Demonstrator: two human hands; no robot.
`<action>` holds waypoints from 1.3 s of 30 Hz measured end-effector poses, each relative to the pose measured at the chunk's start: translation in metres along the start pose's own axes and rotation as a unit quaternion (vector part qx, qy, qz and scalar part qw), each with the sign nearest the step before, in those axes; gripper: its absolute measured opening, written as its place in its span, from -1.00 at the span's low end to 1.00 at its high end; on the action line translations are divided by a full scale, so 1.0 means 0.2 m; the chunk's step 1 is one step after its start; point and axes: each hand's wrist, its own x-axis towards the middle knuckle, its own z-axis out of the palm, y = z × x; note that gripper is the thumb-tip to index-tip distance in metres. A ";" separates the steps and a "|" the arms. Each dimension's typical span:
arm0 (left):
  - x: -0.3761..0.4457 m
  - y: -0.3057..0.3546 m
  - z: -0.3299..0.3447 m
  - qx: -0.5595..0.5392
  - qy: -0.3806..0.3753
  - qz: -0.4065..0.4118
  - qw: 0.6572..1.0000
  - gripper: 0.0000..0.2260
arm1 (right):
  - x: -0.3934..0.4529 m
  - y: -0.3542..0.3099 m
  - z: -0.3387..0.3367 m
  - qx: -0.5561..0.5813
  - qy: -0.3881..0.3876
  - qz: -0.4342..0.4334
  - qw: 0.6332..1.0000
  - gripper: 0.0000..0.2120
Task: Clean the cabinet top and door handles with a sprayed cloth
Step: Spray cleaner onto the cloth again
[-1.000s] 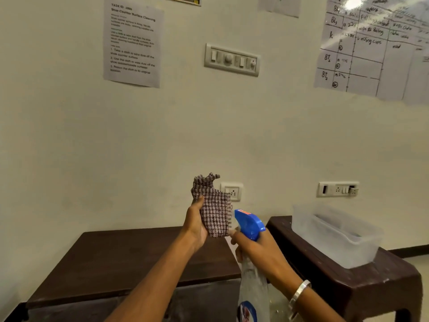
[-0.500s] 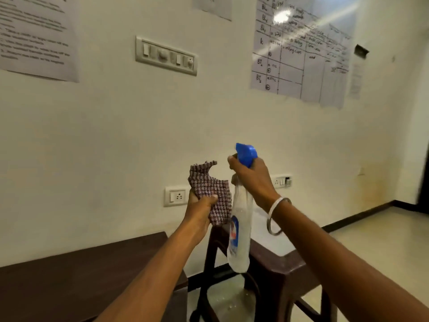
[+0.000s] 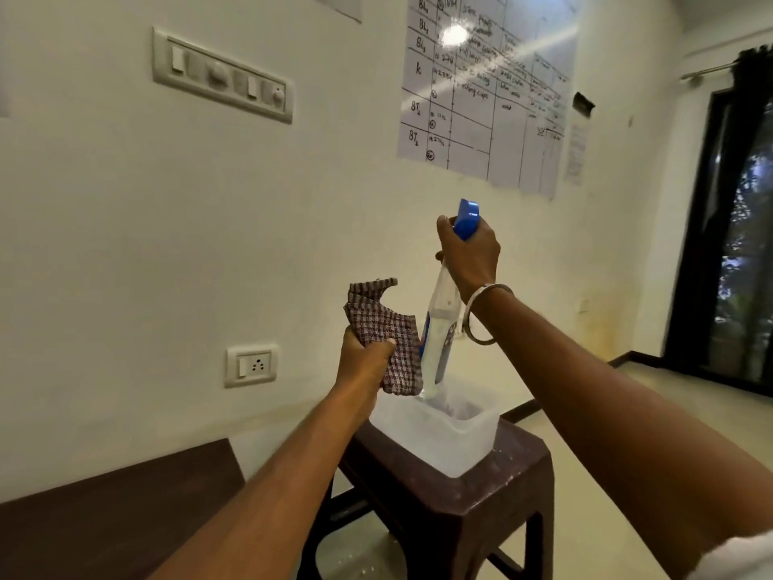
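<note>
Now my left hand [image 3: 363, 362] clutches the checked cloth [image 3: 387, 341], just left of the spray bottle [image 3: 439, 328]; my right hand [image 3: 470, 255] grips its blue head, the base seemingly over the plastic tub [image 3: 451, 441].

My one camera sits on my head and looks forward and slightly down along both my outstretched arms, facing a pale wall [image 3: 125, 244] with a switch panel [image 3: 221, 75] and a hand-drawn chart [image 3: 485, 98] on it. It is close enough that my left hand [image 3: 362, 370] and right hand [image 3: 470, 253] sit at mid-frame, with a dark stool [image 3: 481, 491] low in the centre and a dark doorway [image 3: 728, 244] at the right edge. The wide lens bends the wall's lines, and there is no second view to share anything with.
</note>
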 end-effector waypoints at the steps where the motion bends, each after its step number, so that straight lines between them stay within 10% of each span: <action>1: 0.02 -0.02 0.01 -0.003 -0.003 -0.003 1.000 -0.59 | 0.02 0.03 0.00 -0.005 0.009 0.001 1.000 -0.80; 33: -0.17 -0.12 -0.44 0.011 0.019 -0.062 0.998 -0.70 | -0.21 0.67 -0.10 -0.142 -0.043 0.183 0.972 -0.51; 39: -0.29 -0.03 -0.54 0.052 0.045 -0.076 0.995 -0.60 | -0.31 0.63 -0.11 -0.180 -0.033 0.161 0.970 -0.01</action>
